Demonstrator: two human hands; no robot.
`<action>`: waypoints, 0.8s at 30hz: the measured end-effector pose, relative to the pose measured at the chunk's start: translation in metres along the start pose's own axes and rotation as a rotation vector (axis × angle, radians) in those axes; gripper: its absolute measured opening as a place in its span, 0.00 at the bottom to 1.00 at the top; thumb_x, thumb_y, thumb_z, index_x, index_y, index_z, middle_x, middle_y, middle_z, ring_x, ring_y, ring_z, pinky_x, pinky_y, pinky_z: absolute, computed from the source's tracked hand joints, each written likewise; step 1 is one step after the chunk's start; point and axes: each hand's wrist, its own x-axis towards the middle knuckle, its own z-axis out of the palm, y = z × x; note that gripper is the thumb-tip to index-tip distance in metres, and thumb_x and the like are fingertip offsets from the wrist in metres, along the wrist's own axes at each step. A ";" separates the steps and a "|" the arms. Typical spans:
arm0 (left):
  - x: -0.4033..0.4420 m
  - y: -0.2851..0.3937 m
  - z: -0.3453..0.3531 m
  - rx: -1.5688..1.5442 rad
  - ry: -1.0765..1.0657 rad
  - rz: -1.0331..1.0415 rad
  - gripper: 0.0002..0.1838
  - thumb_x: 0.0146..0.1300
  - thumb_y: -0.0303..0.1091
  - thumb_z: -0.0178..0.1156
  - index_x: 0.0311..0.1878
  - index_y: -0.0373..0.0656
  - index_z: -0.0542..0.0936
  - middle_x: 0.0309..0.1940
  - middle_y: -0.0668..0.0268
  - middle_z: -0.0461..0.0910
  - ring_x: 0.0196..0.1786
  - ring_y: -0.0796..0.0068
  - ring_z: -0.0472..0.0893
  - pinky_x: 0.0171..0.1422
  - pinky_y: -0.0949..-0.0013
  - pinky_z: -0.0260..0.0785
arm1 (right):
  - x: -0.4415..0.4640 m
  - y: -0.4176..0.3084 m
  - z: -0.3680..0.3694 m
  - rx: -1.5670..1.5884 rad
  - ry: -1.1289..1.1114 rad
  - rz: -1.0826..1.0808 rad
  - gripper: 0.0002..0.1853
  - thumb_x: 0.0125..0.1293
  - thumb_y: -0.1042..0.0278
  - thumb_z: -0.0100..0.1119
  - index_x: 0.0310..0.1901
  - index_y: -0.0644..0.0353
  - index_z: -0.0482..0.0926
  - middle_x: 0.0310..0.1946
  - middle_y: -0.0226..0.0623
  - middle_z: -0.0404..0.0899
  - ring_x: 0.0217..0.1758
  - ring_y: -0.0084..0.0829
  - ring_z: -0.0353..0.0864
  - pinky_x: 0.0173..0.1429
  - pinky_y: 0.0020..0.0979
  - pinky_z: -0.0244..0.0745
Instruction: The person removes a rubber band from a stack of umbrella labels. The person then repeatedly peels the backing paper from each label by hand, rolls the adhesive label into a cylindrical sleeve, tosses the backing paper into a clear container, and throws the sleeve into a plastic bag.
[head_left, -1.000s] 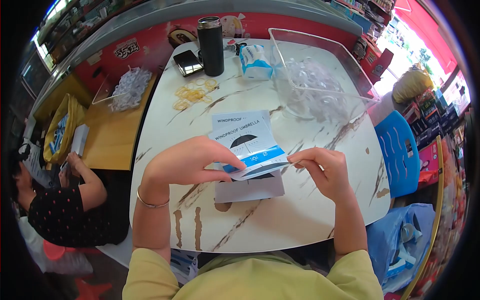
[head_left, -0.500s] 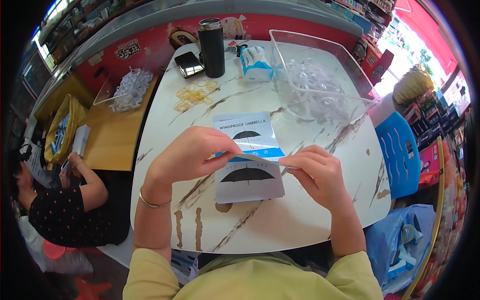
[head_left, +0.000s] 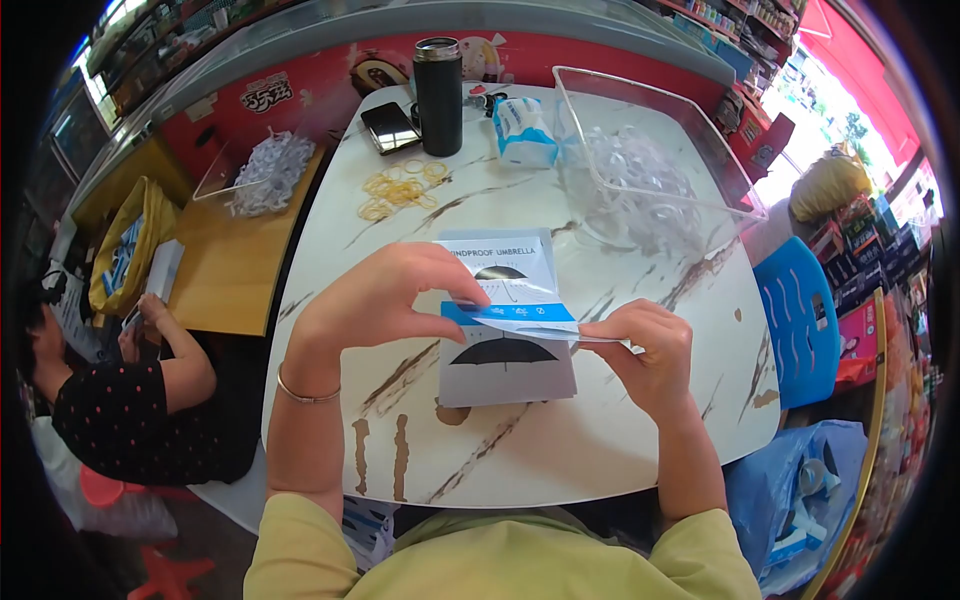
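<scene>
A stack of printed sheets marked "WINDPROOF UMBRELLA" with black umbrella pictures lies on the table in front of me. Above the stack, a printed sheet with a blue band is partly folded and raised. My right hand pinches its right end between thumb and fingers. At the sheet's left end is my left hand, its thumb and fingers apart around the blue band. Whether its fingertips touch the paper is hard to make out.
Rubber bands, a phone, a black bottle and a tissue pack stand farther back. A clear bin holds clear plastic pieces. Left sits another person by a yellow bag; right is a blue chair.
My left fingers have spread from their pinch on the sheet. The sheet's right end has dropped slightly with my right hand still on it. The view has shifted a little.
</scene>
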 end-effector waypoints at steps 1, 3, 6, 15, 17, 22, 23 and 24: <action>0.000 -0.004 0.000 -0.002 0.020 0.006 0.11 0.46 0.27 0.67 0.36 0.42 0.82 0.35 0.63 0.81 0.43 0.65 0.78 0.48 0.66 0.69 | 0.001 0.000 0.000 0.007 0.017 -0.006 0.12 0.38 0.80 0.70 0.28 0.57 0.82 0.20 0.33 0.78 0.23 0.30 0.76 0.26 0.26 0.68; -0.001 -0.011 0.000 0.037 0.048 0.019 0.12 0.46 0.25 0.67 0.37 0.41 0.82 0.37 0.63 0.81 0.45 0.64 0.78 0.50 0.66 0.69 | 0.001 0.000 -0.001 0.003 0.015 -0.013 0.13 0.38 0.80 0.70 0.29 0.57 0.82 0.19 0.33 0.78 0.23 0.30 0.76 0.27 0.27 0.68; -0.001 -0.018 0.000 0.114 0.071 0.021 0.13 0.45 0.22 0.66 0.38 0.40 0.82 0.39 0.62 0.82 0.45 0.65 0.78 0.51 0.66 0.70 | 0.000 0.001 -0.003 0.005 0.005 -0.008 0.13 0.38 0.81 0.68 0.29 0.57 0.83 0.19 0.33 0.78 0.24 0.30 0.76 0.27 0.26 0.69; -0.004 -0.020 -0.005 0.043 0.099 -0.081 0.13 0.46 0.22 0.65 0.39 0.39 0.82 0.41 0.59 0.81 0.44 0.64 0.80 0.49 0.68 0.72 | -0.003 0.007 -0.010 0.021 0.038 -0.008 0.13 0.39 0.83 0.62 0.31 0.59 0.84 0.23 0.33 0.81 0.29 0.31 0.79 0.32 0.27 0.72; -0.005 -0.021 -0.006 0.015 0.090 -0.103 0.14 0.46 0.22 0.66 0.39 0.39 0.82 0.41 0.59 0.81 0.44 0.65 0.80 0.49 0.69 0.72 | -0.005 0.009 -0.011 0.020 0.065 0.000 0.14 0.39 0.84 0.60 0.31 0.59 0.84 0.24 0.33 0.81 0.30 0.31 0.79 0.34 0.27 0.73; -0.008 -0.019 -0.012 -0.033 0.094 -0.099 0.13 0.50 0.27 0.66 0.41 0.39 0.82 0.42 0.58 0.82 0.44 0.64 0.80 0.48 0.69 0.72 | -0.010 0.020 -0.012 0.069 0.115 0.034 0.16 0.37 0.85 0.57 0.31 0.61 0.84 0.26 0.34 0.82 0.32 0.32 0.80 0.37 0.27 0.75; -0.008 -0.019 -0.013 -0.034 0.091 -0.097 0.13 0.51 0.29 0.66 0.41 0.39 0.82 0.41 0.57 0.81 0.44 0.64 0.80 0.47 0.69 0.72 | -0.010 0.021 -0.011 0.071 0.121 0.018 0.16 0.37 0.85 0.57 0.31 0.60 0.84 0.27 0.33 0.83 0.32 0.32 0.80 0.37 0.27 0.75; -0.008 -0.019 -0.013 -0.032 0.089 -0.093 0.13 0.51 0.29 0.66 0.41 0.39 0.82 0.41 0.57 0.82 0.44 0.64 0.80 0.47 0.69 0.72 | -0.011 0.023 -0.010 0.074 0.126 0.003 0.16 0.37 0.85 0.57 0.31 0.60 0.84 0.27 0.33 0.83 0.32 0.32 0.79 0.37 0.27 0.75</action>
